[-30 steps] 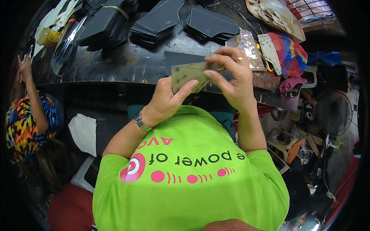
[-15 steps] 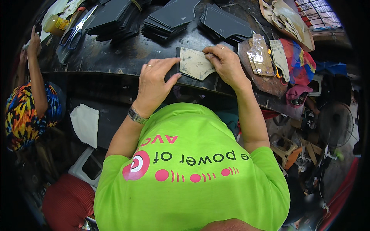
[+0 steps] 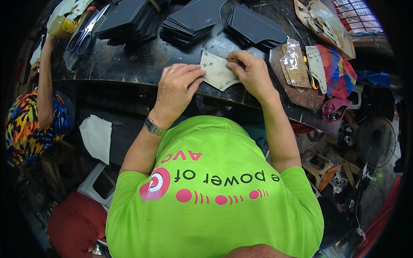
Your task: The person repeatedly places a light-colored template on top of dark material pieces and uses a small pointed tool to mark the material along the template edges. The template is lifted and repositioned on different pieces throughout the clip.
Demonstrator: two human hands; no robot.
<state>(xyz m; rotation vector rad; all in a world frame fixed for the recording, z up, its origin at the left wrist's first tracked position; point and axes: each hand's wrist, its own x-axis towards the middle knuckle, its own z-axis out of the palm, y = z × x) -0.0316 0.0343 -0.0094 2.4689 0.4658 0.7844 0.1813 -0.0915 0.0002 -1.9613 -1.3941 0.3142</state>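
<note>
A pale pattern piece, dark-specked and with a handwritten mark, lies at the near edge of the dark worktable. My left hand pinches its left edge between thumb and fingers. At its upper right corner, my right hand is closed with thumb and forefinger together on the edge. A thin dark line shows by those right fingertips, too small to name. Beyond the hands lie stacks of dark grey cut pieces: a left stack, a middle stack and a right stack.
Blue-handled scissors and a jar lie at the far left. On the right sit a brown board, a clear-covered template, a colourful cloth and a box of scraps. Another person's arm reaches the table at left.
My left hand has moved right and closed its fingers on the pattern piece's left edge. The dark strip showing along that edge is now out of sight. The other person's arm has shifted.
</note>
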